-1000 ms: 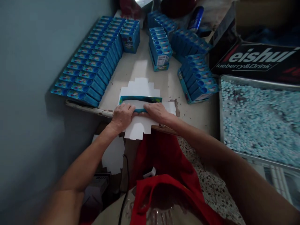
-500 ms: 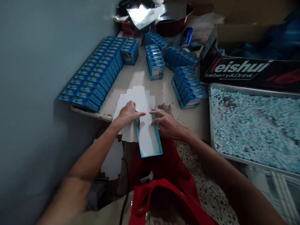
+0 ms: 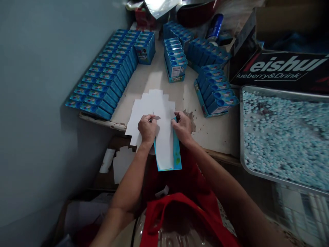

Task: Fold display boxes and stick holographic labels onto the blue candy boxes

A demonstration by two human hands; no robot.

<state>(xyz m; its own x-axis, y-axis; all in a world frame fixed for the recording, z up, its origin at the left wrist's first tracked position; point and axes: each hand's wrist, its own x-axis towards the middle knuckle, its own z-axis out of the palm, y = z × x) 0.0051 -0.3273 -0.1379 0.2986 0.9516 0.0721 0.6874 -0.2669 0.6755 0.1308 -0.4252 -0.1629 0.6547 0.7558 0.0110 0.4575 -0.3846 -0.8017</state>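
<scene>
Blue-edged card tray [image 3: 165,147] sits between your left hand [image 3: 147,127] and right hand [image 3: 183,125], both pinched closed on its far end; left thumb, spread earlier, now tucks in.

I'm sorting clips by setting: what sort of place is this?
Probably a small packing workroom: a part-folded box, rows of blue boxes on a table, and a tray of bluish pieces.

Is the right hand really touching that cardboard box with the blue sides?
Touching. The head view shows it: the right hand grips the cardboard box at its far right corner, no gap between.
</scene>
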